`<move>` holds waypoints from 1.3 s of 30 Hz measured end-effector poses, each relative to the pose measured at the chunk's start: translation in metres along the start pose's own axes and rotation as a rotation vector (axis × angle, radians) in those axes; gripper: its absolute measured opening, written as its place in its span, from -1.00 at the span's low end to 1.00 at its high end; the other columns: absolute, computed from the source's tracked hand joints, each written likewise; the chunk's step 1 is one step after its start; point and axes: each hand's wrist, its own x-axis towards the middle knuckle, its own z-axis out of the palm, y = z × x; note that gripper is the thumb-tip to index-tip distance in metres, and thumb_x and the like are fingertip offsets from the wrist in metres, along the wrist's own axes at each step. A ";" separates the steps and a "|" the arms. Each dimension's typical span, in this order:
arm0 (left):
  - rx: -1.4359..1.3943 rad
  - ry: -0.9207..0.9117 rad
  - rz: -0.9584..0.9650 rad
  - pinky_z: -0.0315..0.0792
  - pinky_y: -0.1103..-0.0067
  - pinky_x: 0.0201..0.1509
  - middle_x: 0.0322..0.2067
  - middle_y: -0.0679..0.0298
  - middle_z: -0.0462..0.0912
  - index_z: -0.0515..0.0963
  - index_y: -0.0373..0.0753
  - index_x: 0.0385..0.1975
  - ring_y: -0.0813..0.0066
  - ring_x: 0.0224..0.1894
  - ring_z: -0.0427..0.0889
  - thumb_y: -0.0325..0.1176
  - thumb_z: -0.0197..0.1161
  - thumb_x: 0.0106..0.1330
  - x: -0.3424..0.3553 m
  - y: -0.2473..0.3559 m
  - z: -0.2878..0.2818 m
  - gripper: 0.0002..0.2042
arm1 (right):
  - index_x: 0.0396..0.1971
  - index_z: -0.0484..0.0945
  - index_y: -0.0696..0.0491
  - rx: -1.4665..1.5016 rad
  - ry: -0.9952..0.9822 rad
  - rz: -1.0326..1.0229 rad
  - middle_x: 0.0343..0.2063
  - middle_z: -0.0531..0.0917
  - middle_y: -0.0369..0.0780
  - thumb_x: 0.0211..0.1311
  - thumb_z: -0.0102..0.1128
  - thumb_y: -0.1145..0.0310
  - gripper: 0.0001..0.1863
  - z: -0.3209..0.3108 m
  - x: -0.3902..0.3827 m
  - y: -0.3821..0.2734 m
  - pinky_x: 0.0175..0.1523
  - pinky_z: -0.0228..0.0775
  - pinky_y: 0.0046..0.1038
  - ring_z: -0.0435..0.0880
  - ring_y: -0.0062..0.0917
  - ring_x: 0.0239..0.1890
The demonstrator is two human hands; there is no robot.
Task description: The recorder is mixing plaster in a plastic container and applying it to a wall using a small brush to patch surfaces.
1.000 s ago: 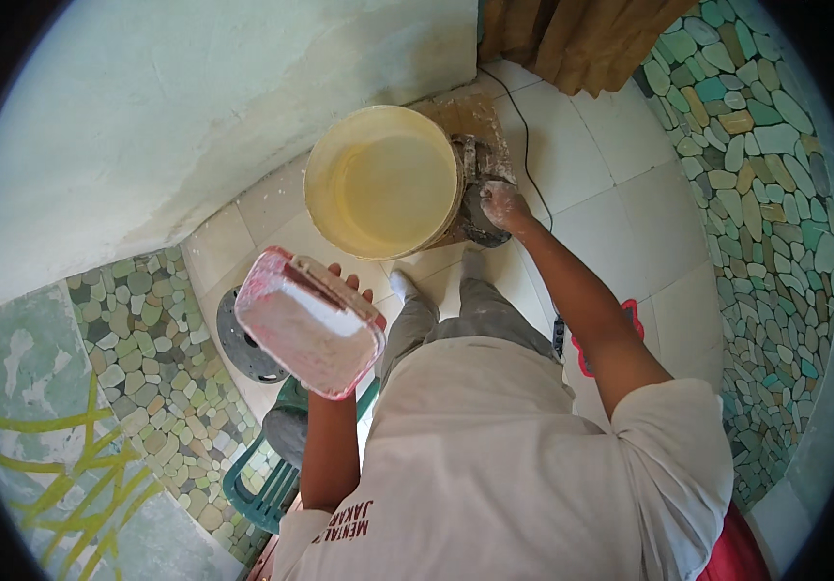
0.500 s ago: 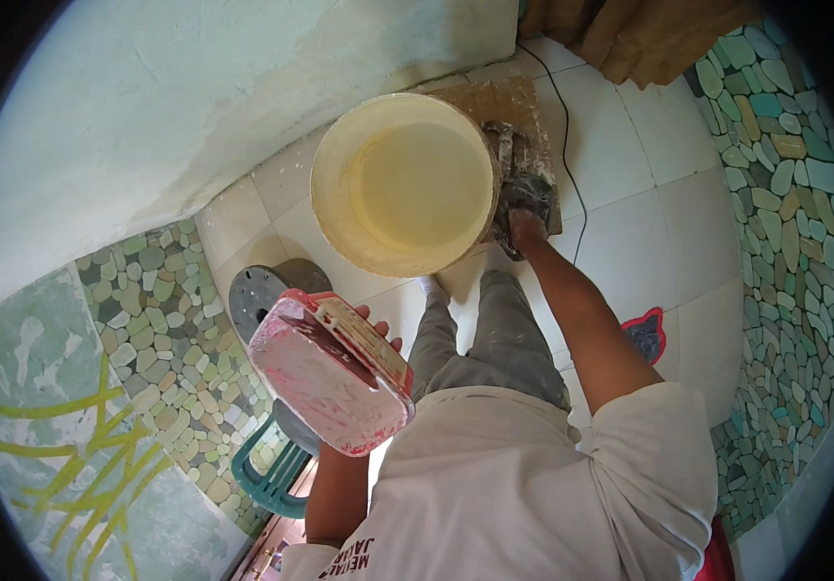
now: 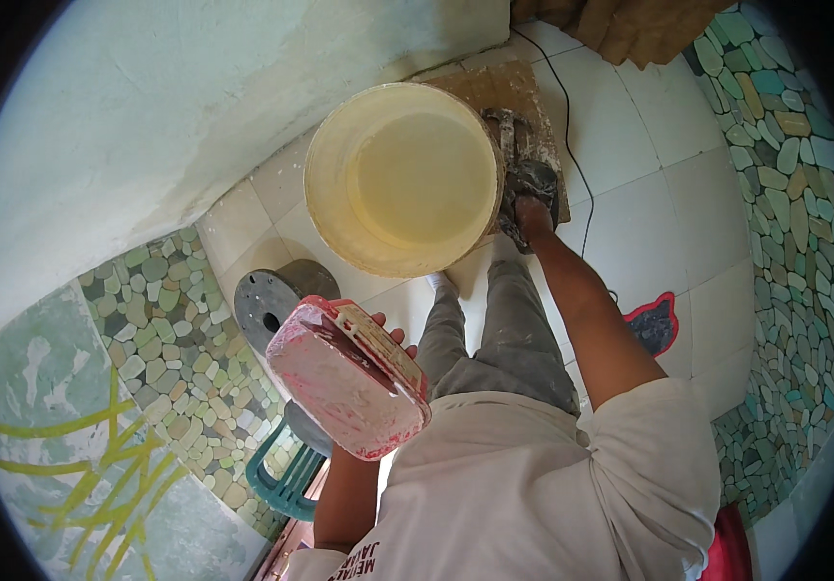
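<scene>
My left hand (image 3: 399,339) grips a pink-red plastic container (image 3: 339,382) smeared with white residue, with a flat tool lying along its right side. My right hand (image 3: 533,215) reaches among grimy dark tools (image 3: 539,179) beside a large cream bucket (image 3: 339,223); its fingers are hard to make out against them, so I cannot tell what they hold. Pale liquid (image 3: 422,174) fills the bottom of the bucket. The bucket and tools are on a stained board (image 3: 494,82).
My feet stand on white tiles (image 3: 630,232) below the bucket. A grey cylinder (image 3: 305,281) and green plastic chair (image 3: 276,484) are at left, a cable (image 3: 586,184) and red-edged mat (image 3: 654,324) at right. A plastered wall (image 3: 194,97) borders the upper left; brown cloth (image 3: 620,29) hangs above.
My right hand has moved down into the dark tools, its fingers now less visible. The container in my left hand has shifted right and down as the view moved.
</scene>
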 end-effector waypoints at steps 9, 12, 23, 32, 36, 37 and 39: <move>0.099 -0.127 -0.083 0.29 0.05 0.32 0.27 0.01 0.28 0.12 -0.27 0.35 -0.01 0.23 0.39 0.11 -0.11 0.41 -0.001 0.011 -0.015 -0.34 | -0.24 0.50 0.16 0.307 0.585 -0.138 -0.26 0.61 -0.04 0.02 0.17 0.43 -0.74 -0.005 -0.009 -0.006 -0.12 0.43 -0.16 0.61 -0.17 -0.17; 0.125 0.036 -0.042 0.29 0.03 0.31 0.26 0.01 0.30 0.16 -0.24 0.34 -0.02 0.22 0.40 0.10 -0.12 0.42 0.002 0.012 -0.031 -0.36 | -0.34 0.55 0.18 0.462 0.458 -0.103 -0.40 0.63 -0.09 0.04 0.14 0.48 -0.84 -0.017 -0.009 0.005 -0.30 0.48 -0.23 0.65 -0.24 -0.37; 0.194 -0.468 -0.211 0.35 0.05 0.18 0.10 0.21 0.50 0.35 -0.13 0.19 0.15 0.08 0.51 0.13 -0.18 0.41 0.100 -0.017 -0.099 -0.45 | -0.35 0.59 0.23 1.450 0.265 0.052 -0.55 0.60 -0.25 0.04 0.20 0.69 -0.85 -0.133 -0.088 0.002 -0.46 0.44 -0.53 0.60 -0.57 -0.57; 0.012 -0.176 -0.402 0.29 0.10 0.25 0.14 0.16 0.48 0.36 -0.10 0.21 0.11 0.16 0.45 0.26 -0.14 0.33 0.112 -0.056 -0.049 -0.36 | -0.16 0.59 0.22 1.099 0.162 -0.185 -0.32 0.66 -0.26 0.13 0.23 0.61 -0.76 -0.348 -0.211 -0.088 -0.18 0.50 -0.60 0.63 -0.65 -0.32; 0.013 -0.356 -0.507 0.33 0.13 0.17 0.08 0.29 0.51 0.39 -0.04 0.16 0.23 0.11 0.48 0.19 -0.17 0.39 0.106 -0.073 0.004 -0.46 | -0.30 0.61 0.21 0.958 0.092 -0.356 -0.44 0.66 -0.18 0.11 0.29 0.44 -0.81 -0.402 -0.248 -0.127 -0.17 0.51 -0.51 0.66 -0.53 -0.35; 0.016 -0.366 -0.501 0.33 0.13 0.17 0.08 0.29 0.51 0.39 -0.04 0.16 0.23 0.11 0.48 0.19 -0.17 0.39 0.102 -0.071 0.014 -0.46 | -0.30 0.61 0.21 0.953 0.097 -0.367 -0.44 0.66 -0.18 0.11 0.29 0.44 -0.81 -0.414 -0.256 -0.139 -0.17 0.51 -0.51 0.66 -0.53 -0.35; -0.157 -0.326 -0.570 0.31 0.10 0.16 0.07 0.26 0.50 0.39 -0.04 0.16 0.21 0.11 0.46 0.21 -0.17 0.34 0.097 -0.070 0.031 -0.44 | -0.30 0.60 0.22 0.384 0.262 -0.486 -0.41 0.66 -0.10 0.17 0.19 0.32 -0.75 -0.436 -0.270 -0.158 -0.15 0.49 -0.40 0.64 -0.29 -0.38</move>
